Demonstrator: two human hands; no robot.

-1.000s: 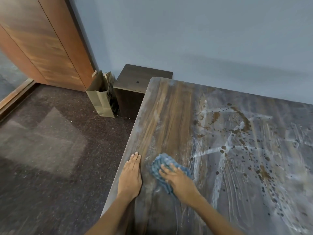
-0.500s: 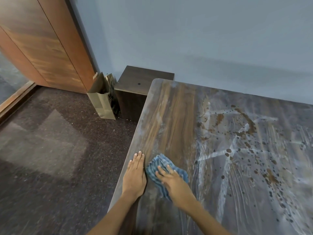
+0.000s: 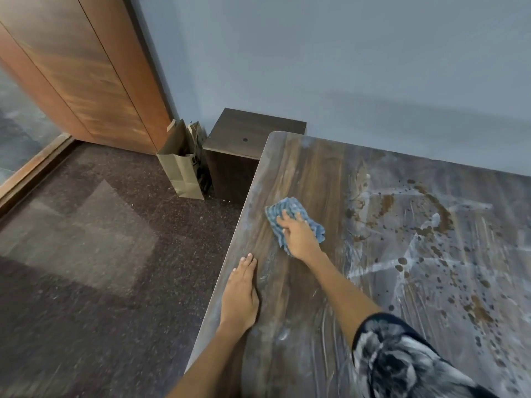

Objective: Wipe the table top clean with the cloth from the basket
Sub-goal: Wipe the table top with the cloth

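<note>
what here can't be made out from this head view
- Blue ribbed cloth: the middle is covered by the right hand, so any dirt there is hidden.
- Brown-streaked wooden table top: the frame's right and bottom edges cut it off; the patterned dark sleeve hides the near part.
- Tan paper bag: its contents are too dark to read.
- Surface under the flat left hand: covered.
- Basket: none in view.

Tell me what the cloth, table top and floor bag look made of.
Cloth: soft blue fabric, ribbed or striped weave, bunched under the right hand; likely microfibre.
Table top: smooth wood-grain surface, perhaps laminate, smeared white and spotted brown.
Bag: tan kraft paper, creased folds, standing open.
</note>
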